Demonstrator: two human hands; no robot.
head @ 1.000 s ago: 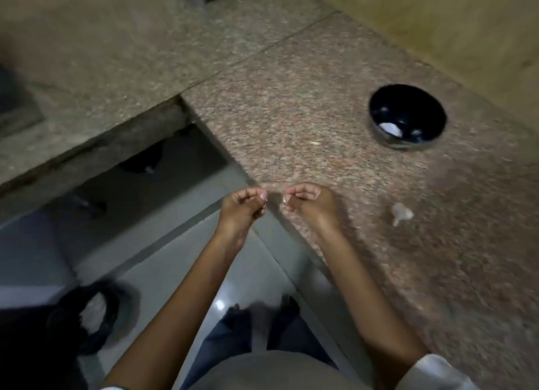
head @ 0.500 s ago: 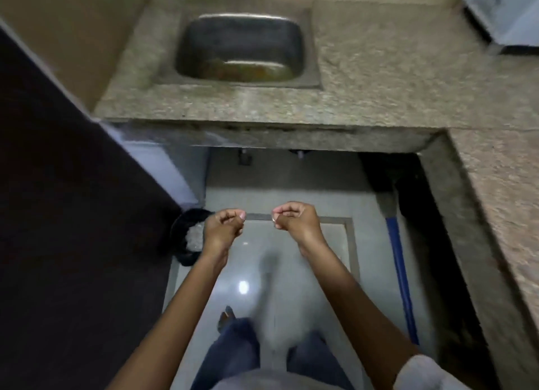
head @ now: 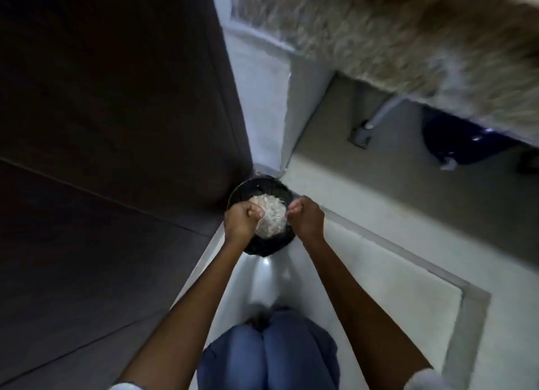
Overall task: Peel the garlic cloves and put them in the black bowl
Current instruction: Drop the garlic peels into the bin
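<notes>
Head view: left hand (head: 243, 219) and right hand (head: 306, 216) curled over the dark bin (head: 262, 248) of peels (head: 269, 219), grip contents impossible to tell. No black bowl in sight. Risk: clove slipping into bin together with skin.

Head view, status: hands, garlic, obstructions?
Left hand, right hand curled above black bin of pale peelings. Garlic clove not discernible. Black bowl out of frame. Nothing blocking.
</notes>
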